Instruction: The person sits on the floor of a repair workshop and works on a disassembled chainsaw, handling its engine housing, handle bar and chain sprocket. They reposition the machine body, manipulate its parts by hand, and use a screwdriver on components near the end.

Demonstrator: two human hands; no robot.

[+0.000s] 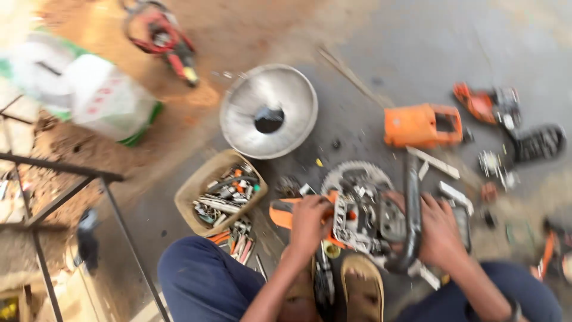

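Left hand [310, 217] curled onto orange-and-grey stripped chainsaw body [357, 217], right hand [441, 232] closed around its black curved handle bar [412, 203], tan tool tray [219, 192] beside.

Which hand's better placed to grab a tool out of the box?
Left. The left hand rests on the orange engine body right beside the tool box. The right hand is on the far side, at the black handle bar.
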